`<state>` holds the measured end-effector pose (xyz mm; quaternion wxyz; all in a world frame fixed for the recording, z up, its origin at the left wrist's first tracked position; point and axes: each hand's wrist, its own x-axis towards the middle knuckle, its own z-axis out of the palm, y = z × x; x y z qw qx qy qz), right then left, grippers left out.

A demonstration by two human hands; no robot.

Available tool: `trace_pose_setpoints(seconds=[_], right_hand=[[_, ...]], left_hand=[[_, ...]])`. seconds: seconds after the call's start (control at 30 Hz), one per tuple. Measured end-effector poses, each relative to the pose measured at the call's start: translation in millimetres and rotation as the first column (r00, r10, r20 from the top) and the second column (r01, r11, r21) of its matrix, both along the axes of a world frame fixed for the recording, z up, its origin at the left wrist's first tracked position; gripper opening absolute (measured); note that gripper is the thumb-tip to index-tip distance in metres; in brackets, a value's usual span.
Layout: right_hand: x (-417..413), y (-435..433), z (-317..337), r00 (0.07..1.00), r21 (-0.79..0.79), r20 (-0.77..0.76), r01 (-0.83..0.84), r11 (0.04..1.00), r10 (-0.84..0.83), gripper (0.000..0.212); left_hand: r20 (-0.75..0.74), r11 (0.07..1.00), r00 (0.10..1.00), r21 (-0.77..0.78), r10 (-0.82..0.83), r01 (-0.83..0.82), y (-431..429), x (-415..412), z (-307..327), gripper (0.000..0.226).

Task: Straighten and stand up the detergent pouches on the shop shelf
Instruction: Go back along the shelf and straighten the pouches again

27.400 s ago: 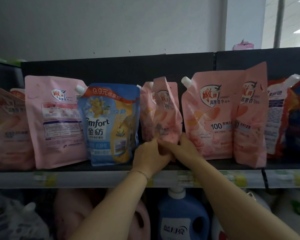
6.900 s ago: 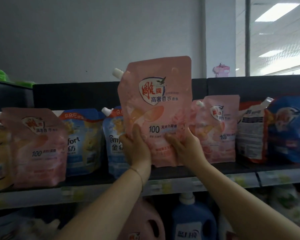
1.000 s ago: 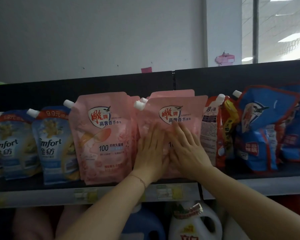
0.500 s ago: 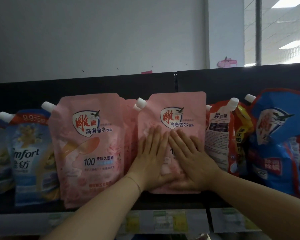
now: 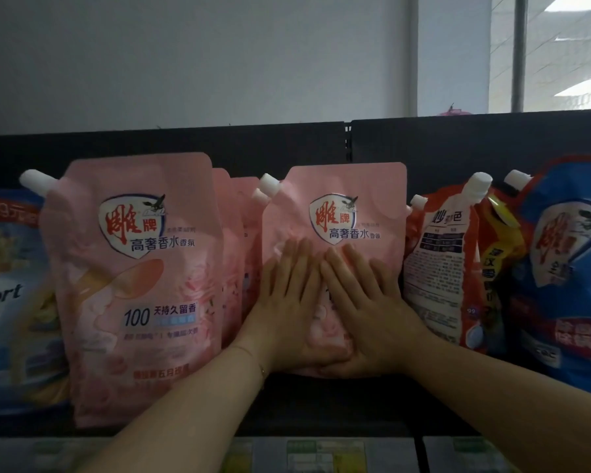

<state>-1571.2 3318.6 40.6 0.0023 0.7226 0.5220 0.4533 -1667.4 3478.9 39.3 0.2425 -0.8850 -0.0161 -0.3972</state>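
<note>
A pink detergent pouch (image 5: 342,206) with a white spout stands upright at the middle of the shelf. My left hand (image 5: 284,308) and my right hand (image 5: 369,312) lie flat side by side on its front, fingers straight and pressing it back. To its left stands a larger-looking pink pouch (image 5: 140,285) nearer the shelf's front, upright, with more pink pouches (image 5: 239,254) partly hidden behind it.
A blue Comfort pouch (image 5: 7,295) stands at the far left. At the right are a red-orange pouch (image 5: 440,268) showing its back label and a blue pouch (image 5: 567,274) that leans. The shelf's front rail (image 5: 321,454) carries price labels. A dark back panel (image 5: 458,141) rises behind.
The view has closed in on the shelf. Both hands stay flat on the middle pink pouch, which stands straight; the lower shelf has dropped out of view.
</note>
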Motion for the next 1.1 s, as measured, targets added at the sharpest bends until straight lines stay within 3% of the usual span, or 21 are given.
trace_pose_setpoints(seconds=[0.37, 0.5, 0.73, 0.83, 0.9, 0.97, 1.1], right_hand=[[4, 16, 2, 0.997, -0.044, -0.066, 0.034, 0.998, -0.037, 0.124], [-7, 10, 8, 0.989, -0.098, -0.113, 0.086, 0.991, -0.097, 0.125], [-43, -9, 22, 0.965, -0.212, -0.154, 0.179, 0.961, -0.214, 0.126], [-65, -18, 25, 0.964, -0.222, -0.171, 0.163, 0.961, -0.203, 0.123], [-76, -25, 29, 0.977, -0.201, -0.075, 0.183, 0.962, -0.202, 0.111], [-86, -30, 35, 0.983, -0.185, -0.055, 0.162, 0.969, -0.175, 0.086], [-106, -32, 39, 0.993, -0.113, -0.029, 0.115, 0.987, -0.119, 0.052]], left_hand=[[-0.158, 0.973, 0.967, -0.089, 0.199, -0.215, -7, -7, 10, 0.117], [-0.216, 0.949, 0.935, -0.084, 0.282, -0.305, -21, -13, 18, 0.123], [-0.262, 0.933, 0.916, -0.111, 0.305, -0.343, -53, -42, 32, 0.122], [-0.291, 0.950, 0.927, -0.134, 0.234, -0.282, -64, -63, 41, 0.116], [-0.275, 0.970, 0.947, -0.126, 0.167, -0.207, -66, -79, 48, 0.095], [-0.230, 0.989, 0.969, -0.094, 0.087, -0.111, -63, -97, 52, 0.068], [-0.241, 0.993, 0.970, 0.119, 0.042, -0.014, -46, -135, 48, 0.049]])
